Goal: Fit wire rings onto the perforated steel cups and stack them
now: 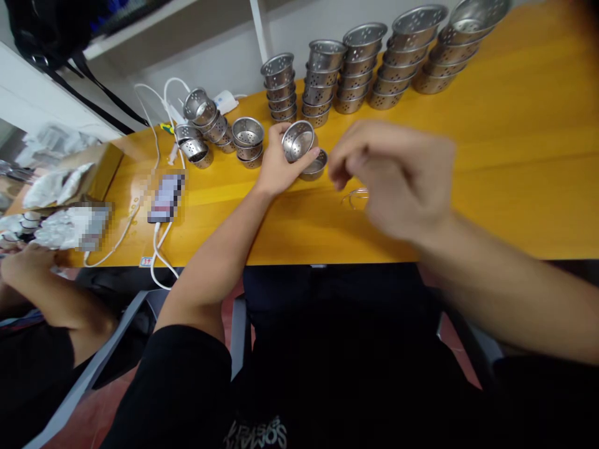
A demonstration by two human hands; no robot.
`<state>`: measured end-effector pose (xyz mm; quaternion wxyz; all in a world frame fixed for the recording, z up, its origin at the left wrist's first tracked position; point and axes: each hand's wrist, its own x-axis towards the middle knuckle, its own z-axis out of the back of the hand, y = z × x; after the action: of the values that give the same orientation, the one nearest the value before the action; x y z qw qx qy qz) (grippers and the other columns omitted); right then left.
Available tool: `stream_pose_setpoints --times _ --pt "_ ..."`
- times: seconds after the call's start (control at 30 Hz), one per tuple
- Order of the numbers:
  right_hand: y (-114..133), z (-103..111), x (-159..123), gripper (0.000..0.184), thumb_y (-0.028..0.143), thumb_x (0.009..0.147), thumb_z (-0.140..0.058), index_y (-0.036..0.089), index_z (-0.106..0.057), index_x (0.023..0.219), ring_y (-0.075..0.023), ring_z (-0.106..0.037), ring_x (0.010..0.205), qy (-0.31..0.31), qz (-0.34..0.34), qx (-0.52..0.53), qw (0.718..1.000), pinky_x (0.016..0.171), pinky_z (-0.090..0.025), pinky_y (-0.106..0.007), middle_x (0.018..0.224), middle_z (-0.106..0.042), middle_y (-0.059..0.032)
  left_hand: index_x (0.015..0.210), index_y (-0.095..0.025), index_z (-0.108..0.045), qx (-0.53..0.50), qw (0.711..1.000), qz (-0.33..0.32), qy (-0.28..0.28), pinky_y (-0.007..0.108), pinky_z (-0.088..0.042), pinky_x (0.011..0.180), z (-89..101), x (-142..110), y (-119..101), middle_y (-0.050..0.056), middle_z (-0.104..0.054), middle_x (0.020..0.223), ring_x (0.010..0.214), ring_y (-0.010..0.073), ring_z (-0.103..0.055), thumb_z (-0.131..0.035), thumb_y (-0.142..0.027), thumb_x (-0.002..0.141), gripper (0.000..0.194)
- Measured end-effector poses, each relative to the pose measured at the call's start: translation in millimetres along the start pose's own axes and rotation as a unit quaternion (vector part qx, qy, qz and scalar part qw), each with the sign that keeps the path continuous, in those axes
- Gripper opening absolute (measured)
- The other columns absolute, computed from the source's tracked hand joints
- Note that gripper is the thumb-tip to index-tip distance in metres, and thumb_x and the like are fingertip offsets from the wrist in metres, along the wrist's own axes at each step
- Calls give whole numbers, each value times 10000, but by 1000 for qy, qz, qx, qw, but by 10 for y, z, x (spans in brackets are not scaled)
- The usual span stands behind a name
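My left hand (276, 163) is closed around a perforated metal cup (298, 142), tilted so that its open mouth faces me. Just below it, another perforated cup (316, 166) sits on the table, partly hidden by my thumb. Over the table to the right, my right hand (402, 178) is blurred, with its fingers curled inward. Whatever it may hold is hidden. Under its fingers lie thin, clear curved pieces like wire rings (358, 198).
Several tall stacks of perforated cups (362, 68) line the table's (515, 199) back. A short stack (248, 140) and leaning cups (206, 121) stand left. A phone (166, 196) with white cables lies nearer. At far left, another person's hand (28, 265) is beside plastic bags (65, 227).
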<state>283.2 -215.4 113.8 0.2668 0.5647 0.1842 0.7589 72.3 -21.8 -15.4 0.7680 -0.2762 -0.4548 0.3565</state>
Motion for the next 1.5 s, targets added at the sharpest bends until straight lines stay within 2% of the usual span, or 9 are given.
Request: stream_pose_setpoints --times 0.07,0.2,0.27,0.33,0.6,0.8,1.13,1.3,1.5 --pt "-517 296 180 479 368 1266 -501 199 -679 854 -159 -638 721 59 -103 -79 990 712 -513 -359 798 -668 -26 1542 -341 -498 -42 999 14 0 499 -578 1265 1 16 53 118 -684 1499 1403 305 -738 -914 -867 850 964" --pt "-1564 862 394 168 333 1115 -912 184 -839 1090 -126 -683 750 317 -218 -272 882 705 -507 -307 950 -825 -33 1538 -317 -536 -61 998 21 -10 502 -507 1363 53 41 114 119 -652 1579 1521 340 -682 -1020 -794 766 1028" --pt "-1927 983 392 224 155 926 -1056 191 -859 1026 -141 -716 731 363 -246 -286 852 679 -524 -303 952 -851 -21 1543 -309 -553 -62 998 27 -16 502 -472 1398 70 74 121 121 -638 1620 1573 358 -647 -1071 -706 737 1037" --pt "-2102 978 355 199 87 947 -1007 194 -849 1004 -149 -729 726 376 -256 -297 840 671 -517 -300 933 -852 -8 1560 -300 -560 -72 996 46 -15 508 -457 1412 77 140 112 119 -664 1602 1580 366 -641 -1118 -581 706 1059" --pt "-1911 754 344 168 48 1016 -794 201 -803 950 -192 -615 706 398 -291 -381 782 693 -445 -367 893 -788 -46 1317 -271 -715 -143 982 119 8 557 -497 1381 -46 566 79 73 -795 1341 1432 353 -715 -1114 -313 719 721" --pt "-1862 919 323 110 105 1021 -834 210 -810 996 -173 -659 727 370 -273 -346 818 723 -484 -339 908 -807 -41 1293 -283 -657 -209 969 112 -60 477 -558 1345 -288 514 181 49 -778 1347 1357 292 -756 -1111 -200 714 741" --pt "-1766 1046 263 95 231 1074 -773 226 -854 1122 -219 -727 841 312 -262 -277 870 841 -584 -393 1025 -845 -69 1346 -303 -692 -230 965 123 -22 519 -484 1423 -244 387 107 55 -774 1434 1464 321 -719 -1103 -247 700 768" --pt "-1815 1044 224 71 189 1042 -779 219 -829 1083 -213 -691 789 310 -279 -276 866 839 -584 -394 955 -816 -69 1499 -294 -659 -234 967 102 -1 540 -466 1434 -232 363 147 82 -766 1472 1509 348 -700 -1098 -354 705 909" --pt "-1852 984 163 145 116 990 -770 221 -778 1090 -219 -670 828 230 -288 -206 907 815 -599 -393 1003 -799 -99 1506 -276 -698 -251 963 101 -3 560 -476 1440 -187 344 130 88 -785 1447 1523 359 -701 -1077 -283 689 900"
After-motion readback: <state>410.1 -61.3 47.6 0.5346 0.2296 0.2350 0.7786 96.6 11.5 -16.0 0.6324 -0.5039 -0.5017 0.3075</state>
